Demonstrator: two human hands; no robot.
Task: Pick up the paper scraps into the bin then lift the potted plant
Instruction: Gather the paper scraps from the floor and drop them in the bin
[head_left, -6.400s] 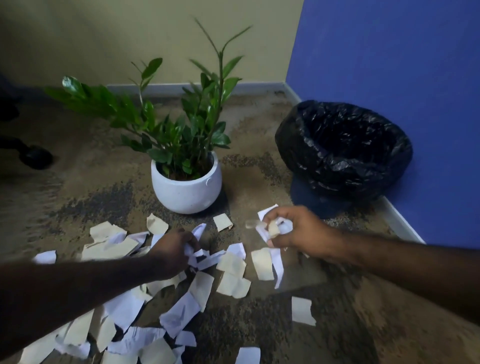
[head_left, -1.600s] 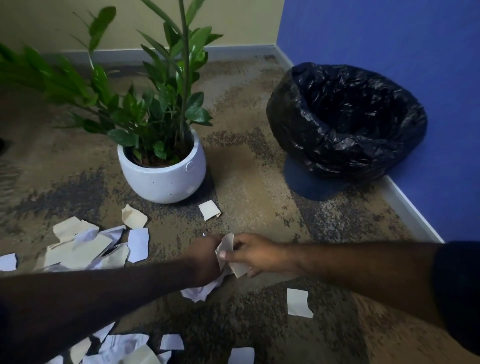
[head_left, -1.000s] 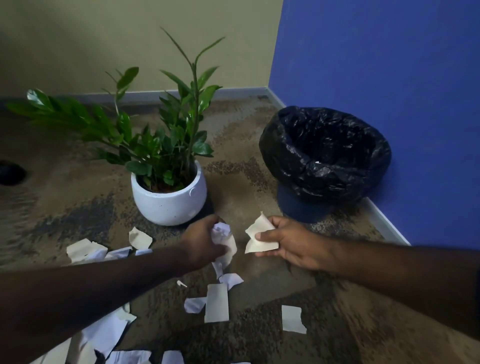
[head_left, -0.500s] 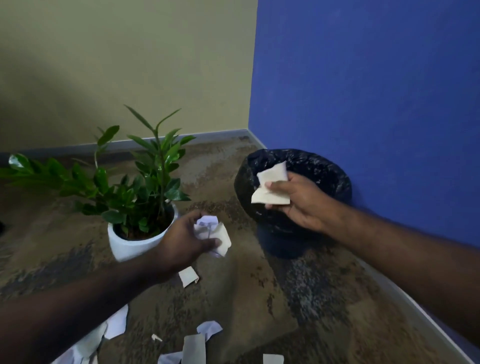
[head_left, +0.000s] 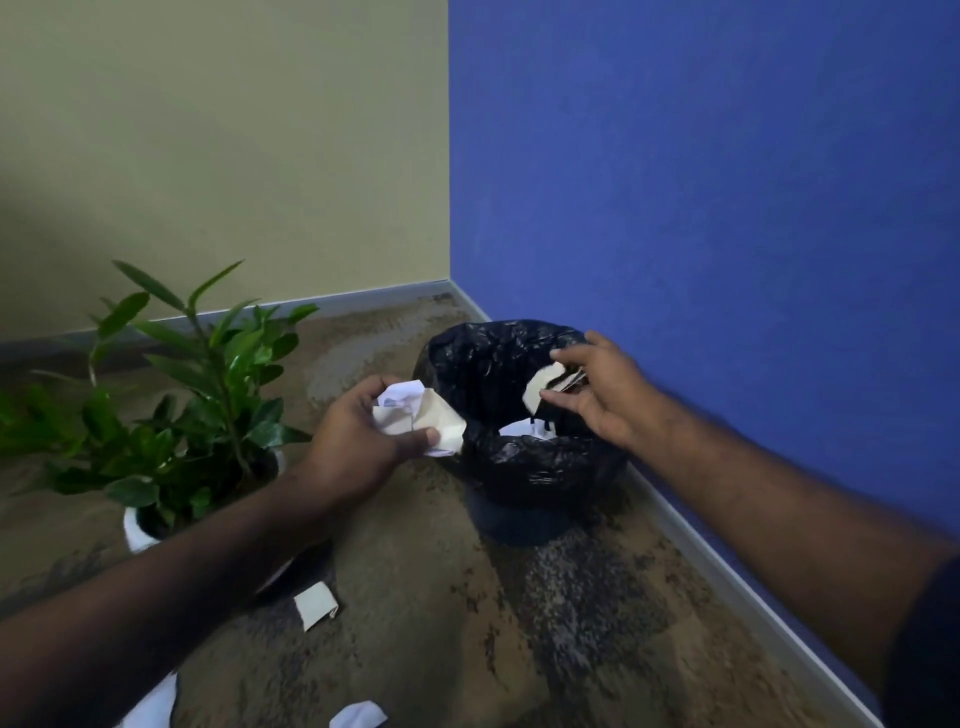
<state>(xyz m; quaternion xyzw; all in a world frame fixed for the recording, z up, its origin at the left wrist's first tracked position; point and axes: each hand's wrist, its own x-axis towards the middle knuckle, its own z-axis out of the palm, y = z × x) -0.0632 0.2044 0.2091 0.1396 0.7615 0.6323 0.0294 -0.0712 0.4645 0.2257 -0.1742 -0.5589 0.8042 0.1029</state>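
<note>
Bin (head_left: 540, 467): stood by the blue wall, lined with a black bag, white paper already lying inside.
Right hand (head_left: 605, 397): hung over the bin's mouth, fingers pinched on a pale scrap (head_left: 543, 384), possibly just letting go; blur left that unclear.
Left hand (head_left: 358, 441): closed on a crumpled wad (head_left: 421, 418), just left of the bin's rim, not yet above the opening.
Key relation: the bin lay to the right of the wad; the right hand was nearer the opening.
Potted plant (head_left: 182, 415): on the floor, well left of the bin.
Loose scraps (head_left: 316, 605): on the floor, nearer the person than the bin.
Writing: none readable.
</note>
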